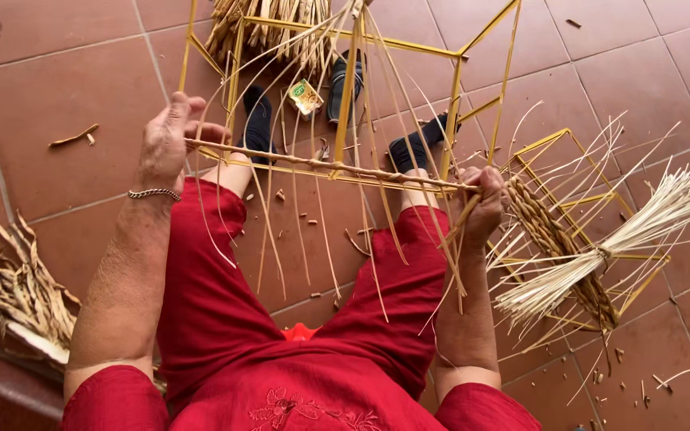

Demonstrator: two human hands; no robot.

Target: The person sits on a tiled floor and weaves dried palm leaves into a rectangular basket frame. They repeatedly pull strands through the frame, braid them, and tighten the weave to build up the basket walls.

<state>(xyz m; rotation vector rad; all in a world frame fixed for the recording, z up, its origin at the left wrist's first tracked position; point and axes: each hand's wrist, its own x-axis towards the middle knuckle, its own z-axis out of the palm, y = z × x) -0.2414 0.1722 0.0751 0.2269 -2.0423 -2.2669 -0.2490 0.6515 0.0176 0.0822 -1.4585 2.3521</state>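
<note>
The person sits above a red tiled floor (65, 112) with a yellow wire frame (345, 104) standing between the knees, close enough for both arms to reach across it. Both hands stretch one twisted straw cord (321, 164) taut along the frame's near bar. The left hand (168, 140) pinches the cord's far end between thumb and curled fingers, the other fingers loosely spread. The right hand (481, 199) is closed tightly around the other end, where loose strands meet the bar. Held this way, the cord lies straight against the bar, and the thin pale strands (377, 199) hang down from it over the red trousers (225, 319).

Two frames show: the one being worked and a second yellow frame (592, 199) lying on its side to the right, within easy reach. On that second frame rest one braided straw rope (553, 239) and one tied bundle of pale straw (624, 231). A loose heap of dry husks (9, 295) lies at the left. Two feet in dark socks (417, 148) rest inside the frame, beside one dark sandal (343, 84) and one small wrapper (305, 96). One bracelet (153, 193) circles the left wrist.
</note>
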